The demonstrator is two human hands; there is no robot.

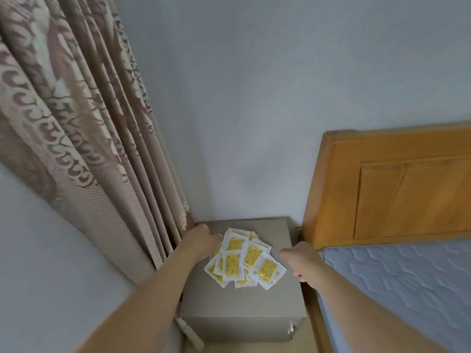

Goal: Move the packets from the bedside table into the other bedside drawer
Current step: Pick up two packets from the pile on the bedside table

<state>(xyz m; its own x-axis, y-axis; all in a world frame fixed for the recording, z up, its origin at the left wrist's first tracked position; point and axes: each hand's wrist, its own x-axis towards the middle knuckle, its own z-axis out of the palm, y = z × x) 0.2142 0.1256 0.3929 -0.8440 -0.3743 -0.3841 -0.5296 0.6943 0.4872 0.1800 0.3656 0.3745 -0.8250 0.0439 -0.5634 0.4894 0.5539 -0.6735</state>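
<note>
Packets (243, 258): heaped in a loose, overlapping pile on the bedside table, nearer its back edge than its front; white wrappers with yellow panels (print too small to read).
Bedside table (244, 299): grey, standing in the corner between curtain and bed; front face with a small metal handle near the right lower corner.
Left hand (201, 244): reaching in from the left edge of the table top, fingertips at the left side of the pile, touching the nearest wrappers; fingers loosely bent, grasp not clear enough to tell.
Right hand (302, 262): hovering over the right edge of the table top, just beside the pile and apart from it; fingers curled loosely, holding nothing.
Curtain (84, 138): patterned, hanging to the left, brushing the left back corner of the table.
Bed (397, 281): to the right, wooden headboard against the wall, blue quilted mattress.
Power strip (190, 333): white, on the floor at the left front corner of the table.
</note>
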